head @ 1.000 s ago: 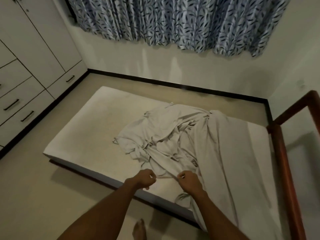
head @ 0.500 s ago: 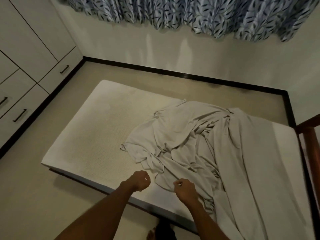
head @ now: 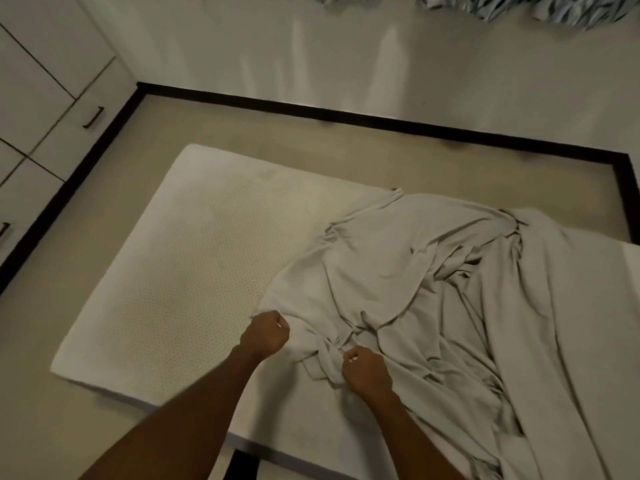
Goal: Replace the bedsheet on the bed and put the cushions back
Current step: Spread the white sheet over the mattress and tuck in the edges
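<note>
A pale grey bedsheet (head: 433,278) lies crumpled over the right half of a white mattress (head: 180,271) that rests on the floor. The mattress's left half is bare, showing a dotted texture. My left hand (head: 265,334) is fisted on the sheet's left edge, near the mattress's middle. My right hand (head: 367,374) is fisted on a bunched fold of the same sheet, close to the mattress's near edge. No cushions are in view.
White cabinets with dark drawer handles (head: 92,116) line the left wall. A black skirting board (head: 346,114) runs along the far wall, under a blue patterned curtain (head: 519,5). Beige floor (head: 41,410) surrounds the mattress.
Both hands have moved forward onto the mattress and now grip the sheet further in; the left hand went from beside the sheet to its edge. The view has tilted down and closer.
</note>
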### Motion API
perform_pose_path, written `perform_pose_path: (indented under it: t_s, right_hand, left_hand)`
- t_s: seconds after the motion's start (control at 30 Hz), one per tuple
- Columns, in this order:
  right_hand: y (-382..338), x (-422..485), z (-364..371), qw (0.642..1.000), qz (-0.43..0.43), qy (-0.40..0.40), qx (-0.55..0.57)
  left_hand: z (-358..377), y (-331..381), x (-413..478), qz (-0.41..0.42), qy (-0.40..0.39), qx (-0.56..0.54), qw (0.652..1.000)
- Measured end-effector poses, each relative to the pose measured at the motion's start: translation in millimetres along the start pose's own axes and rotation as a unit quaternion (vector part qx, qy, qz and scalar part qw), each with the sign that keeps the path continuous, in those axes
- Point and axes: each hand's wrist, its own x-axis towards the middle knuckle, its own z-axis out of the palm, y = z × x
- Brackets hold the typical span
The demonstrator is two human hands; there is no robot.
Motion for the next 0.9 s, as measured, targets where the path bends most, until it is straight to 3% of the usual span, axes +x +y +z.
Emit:
perform_pose_path:
  t_s: [0.17,0.33,0.43,0.5,0.57,0.63,0.7,0.8,0.83,0.9]
  right_hand:
    - [-22,97,86,0.996,-0.044,0.016,-0.082]
    - [-23,165,150,0.981,-0.046,0.093,-0.162]
    - [-21,170,185,0.985,-0.05,0.106,-0.129]
    - [-14,152,215,0.979,-0.107,0.155,-0.076]
    - [-5,131,247,0.986,-0.12,0.109,-0.026]
    - [-3,113,270,0.987,-0.133,0.092,0.012]
    - [-37,86,263,0.987,-0.119,0.027,0.103]
    - [-102,61,234,0.986,-0.098,-0.079,0.109]
    - [-118,58,225,0.984,-0.089,-0.095,0.118]
    - [-134,63,207,0.984,-0.074,-0.055,0.153]
  left_hand:
    - [13,-28,128,0.011,0.039,0.009,0.999]
    - [51,-63,202,-0.048,0.024,0.018,0.998]
    - [62,-87,213,-0.066,0.009,0.02,0.998]
    - [63,-105,210,-0.069,-0.031,-0.084,0.994]
    - [62,-119,201,-0.073,-0.06,-0.245,0.965]
    - [49,-119,180,-0.093,-0.064,-0.338,0.934]
    - [27,-114,155,-0.108,-0.043,-0.39,0.914]
    - [1,-120,132,-0.131,0.005,-0.433,0.892]
    - [-13,-120,124,-0.137,0.016,-0.454,0.88]
    - [-38,-118,109,-0.121,0.024,-0.473,0.872]
